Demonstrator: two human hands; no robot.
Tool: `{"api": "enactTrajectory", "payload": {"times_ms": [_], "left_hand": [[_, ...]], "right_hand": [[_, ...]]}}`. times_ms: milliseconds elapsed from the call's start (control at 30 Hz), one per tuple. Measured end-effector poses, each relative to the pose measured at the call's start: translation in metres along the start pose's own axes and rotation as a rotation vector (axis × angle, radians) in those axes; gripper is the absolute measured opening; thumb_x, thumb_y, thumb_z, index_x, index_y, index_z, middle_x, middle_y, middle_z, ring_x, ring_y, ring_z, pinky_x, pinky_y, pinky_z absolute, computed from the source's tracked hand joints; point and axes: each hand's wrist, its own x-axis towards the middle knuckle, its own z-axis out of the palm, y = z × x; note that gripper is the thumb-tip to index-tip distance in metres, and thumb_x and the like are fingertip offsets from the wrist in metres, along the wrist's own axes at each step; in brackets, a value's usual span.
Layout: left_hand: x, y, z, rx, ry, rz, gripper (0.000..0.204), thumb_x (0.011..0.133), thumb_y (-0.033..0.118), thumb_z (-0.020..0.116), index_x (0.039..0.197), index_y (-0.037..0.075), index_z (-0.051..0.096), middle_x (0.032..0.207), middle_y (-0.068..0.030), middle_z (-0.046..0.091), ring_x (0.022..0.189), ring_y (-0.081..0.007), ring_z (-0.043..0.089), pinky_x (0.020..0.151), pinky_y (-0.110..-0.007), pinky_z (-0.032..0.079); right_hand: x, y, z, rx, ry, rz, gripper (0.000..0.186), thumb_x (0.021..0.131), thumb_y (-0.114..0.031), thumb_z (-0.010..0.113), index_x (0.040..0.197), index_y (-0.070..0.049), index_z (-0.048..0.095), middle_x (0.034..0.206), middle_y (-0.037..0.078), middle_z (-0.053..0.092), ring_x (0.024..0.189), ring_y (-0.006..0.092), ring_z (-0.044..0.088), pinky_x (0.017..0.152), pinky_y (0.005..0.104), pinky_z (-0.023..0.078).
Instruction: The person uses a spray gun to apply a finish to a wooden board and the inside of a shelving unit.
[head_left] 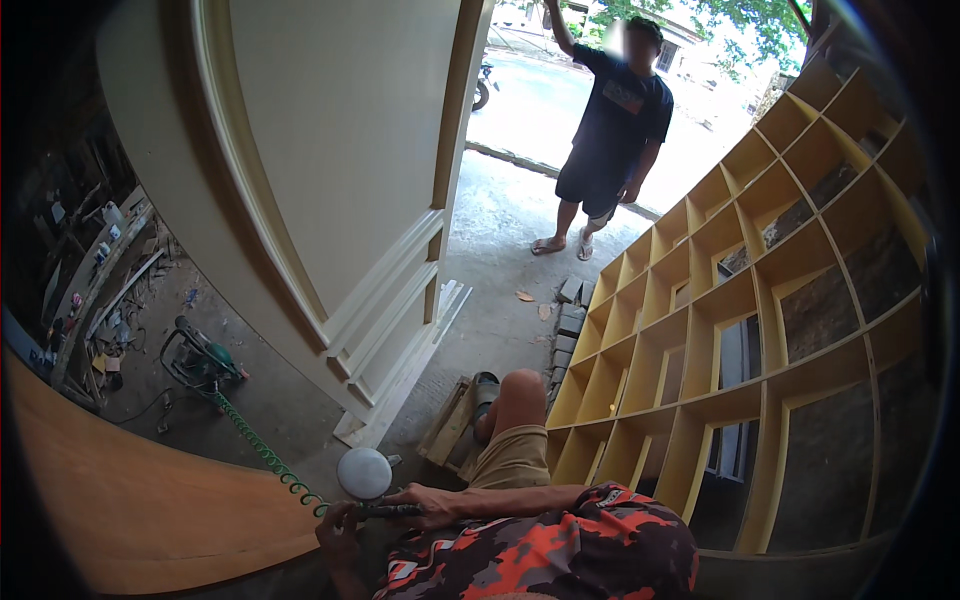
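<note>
My left hand (340,528) and my right hand (432,502) both grip a dark spray gun (388,510) low in the view, close to my chest. A round white cup (364,472) sits on top of the gun. From the gun a green coiled hose (262,450) runs left across the floor to a small green compressor (200,360). My right forearm reaches in from the right, over my patterned orange shirt. My bent knee (520,390) in tan shorts shows just beyond the hands.
A tall cream door panel (330,150) leans ahead. A yellow grid shelf unit (740,300) fills the right side. A curved brown board (130,490) lies lower left. Wood offcuts (450,425) lie by my foot. A person in dark clothes (610,130) stands at the sunlit entrance.
</note>
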Motion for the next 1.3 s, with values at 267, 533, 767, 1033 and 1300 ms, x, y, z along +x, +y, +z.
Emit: {"api": "enactTrajectory", "payload": {"times_ms": [267, 533, 767, 1033, 1300], "left_hand": [[-0.005, 0.005, -0.002, 0.026, -0.025, 0.045, 0.015, 0.097, 0.010, 0.081, 0.108, 0.001, 0.078, 0.104, -0.0073, 0.076, 0.095, -0.0182, 0.071, 0.082, -0.034, 0.051], [-0.010, 0.011, 0.003, 0.072, -0.012, -0.007, 0.016, 0.096, 0.012, 0.082, 0.107, 0.001, 0.080, 0.107, -0.0064, 0.075, 0.098, -0.0182, 0.072, 0.085, -0.034, 0.053], [-0.012, 0.015, 0.010, 0.003, 0.029, -0.012, 0.016, 0.096, 0.013, 0.082, 0.105, 0.000, 0.080, 0.104, -0.0063, 0.075, 0.092, -0.0186, 0.073, 0.082, -0.034, 0.052], [-0.006, 0.005, 0.013, 0.014, 0.033, 0.032, 0.016, 0.097, 0.015, 0.082, 0.104, 0.002, 0.081, 0.102, -0.0063, 0.076, 0.092, -0.0178, 0.071, 0.077, -0.034, 0.049], [0.003, -0.011, 0.010, 0.067, 0.098, 0.018, 0.029, 0.095, 0.031, 0.085, 0.110, 0.006, 0.083, 0.095, -0.0028, 0.075, 0.081, -0.0134, 0.063, 0.072, -0.032, 0.046]], "right_hand": [[-0.004, -0.001, 0.003, 0.021, -0.002, 0.017, 0.046, 0.101, -0.014, 0.069, 0.143, 0.002, 0.064, 0.080, 0.021, 0.070, 0.064, 0.0261, 0.066, 0.063, 0.0425, 0.050], [-0.010, 0.001, 0.004, 0.024, 0.001, 0.027, 0.049, 0.099, -0.014, 0.068, 0.145, 0.002, 0.063, 0.082, 0.021, 0.071, 0.065, 0.0263, 0.066, 0.064, 0.0427, 0.051], [-0.013, -0.001, 0.003, 0.033, -0.001, 0.038, 0.051, 0.099, -0.012, 0.068, 0.148, 0.001, 0.062, 0.086, 0.022, 0.072, 0.069, 0.0266, 0.067, 0.067, 0.0428, 0.052], [-0.014, -0.004, -0.001, 0.043, 0.025, 0.002, 0.047, 0.103, -0.019, 0.069, 0.145, 0.001, 0.064, 0.091, 0.022, 0.075, 0.075, 0.0278, 0.072, 0.071, 0.0441, 0.053], [-0.009, -0.002, -0.013, 0.016, 0.004, 0.037, 0.045, 0.101, -0.011, 0.068, 0.144, 0.002, 0.065, 0.091, 0.020, 0.076, 0.073, 0.0257, 0.072, 0.069, 0.0424, 0.054]]}}
